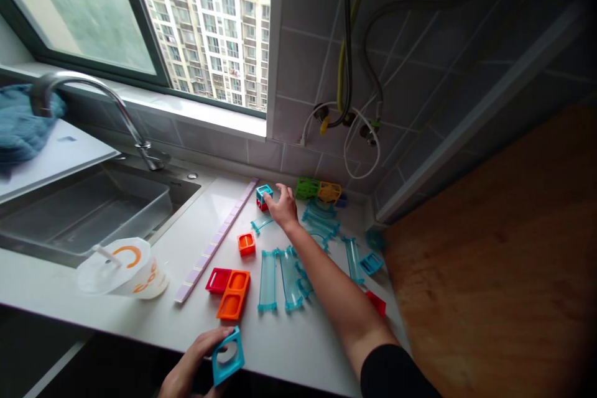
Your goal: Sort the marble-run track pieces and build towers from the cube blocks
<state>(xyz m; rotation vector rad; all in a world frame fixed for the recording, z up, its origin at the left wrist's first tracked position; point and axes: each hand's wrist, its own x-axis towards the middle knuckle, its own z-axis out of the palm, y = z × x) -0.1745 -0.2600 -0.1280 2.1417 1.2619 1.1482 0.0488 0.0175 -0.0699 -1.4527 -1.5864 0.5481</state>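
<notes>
My right hand (282, 205) stretches far across the white counter (298, 342), its fingers closing on a small blue and red cube (263, 196) near the tiled wall. My left hand (193, 364) stays at the counter's front edge and grips a blue square tile with a round hole (227, 357). Between my hands lie an orange cube (246, 243), a red square tile (219, 280), two orange tiles (234, 294) and several clear teal track pieces (280, 280).
A green cube (306, 188) and a yellow cube (329, 191) sit by the wall. A lilac strip (217, 241) runs diagonally across the counter. A lidded plastic cup (124, 269) stands at the left beside the sink (93, 211) and tap (93, 90). Hoses (347, 74) hang on the wall.
</notes>
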